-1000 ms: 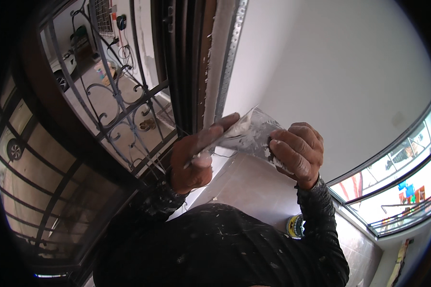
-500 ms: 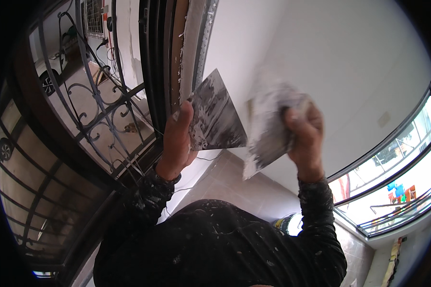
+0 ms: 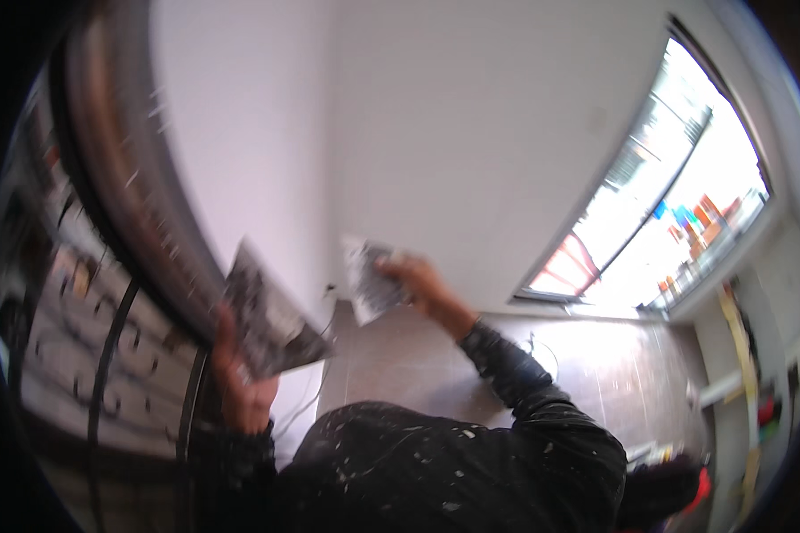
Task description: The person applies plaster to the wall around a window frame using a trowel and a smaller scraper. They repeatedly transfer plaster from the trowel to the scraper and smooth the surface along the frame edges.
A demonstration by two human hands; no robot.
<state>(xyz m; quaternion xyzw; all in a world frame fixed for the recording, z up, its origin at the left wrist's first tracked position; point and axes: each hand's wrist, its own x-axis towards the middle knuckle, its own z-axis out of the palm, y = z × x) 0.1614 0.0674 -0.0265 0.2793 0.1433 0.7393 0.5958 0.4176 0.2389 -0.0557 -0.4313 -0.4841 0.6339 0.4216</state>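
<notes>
My left hand (image 3: 240,382) grips a flat, angular metal filling blade (image 3: 278,324), its thumb along one edge. Grey and white smears cover the blade's face, and its handle is hidden. My right hand (image 3: 420,280) is closed on a second filling blade (image 3: 369,282), which has white filler on its face and left edge. This blade is held up before the inner corner of the white wall (image 3: 453,142); whether it touches the wall I cannot tell. The two blades are apart, the right one higher. Motion blurs both.
To the left stand a dark door frame (image 3: 120,151) and a wrought-iron grille (image 3: 111,364). A window (image 3: 587,258) opens at the right. A cable (image 3: 309,404) trails by the tiled floor (image 3: 373,355). Several dark and red items (image 3: 676,489) lie at lower right.
My view has swung to the right, showing more wall, window and floor. The blades have moved apart, and my right arm now reaches forward toward the wall corner.
</notes>
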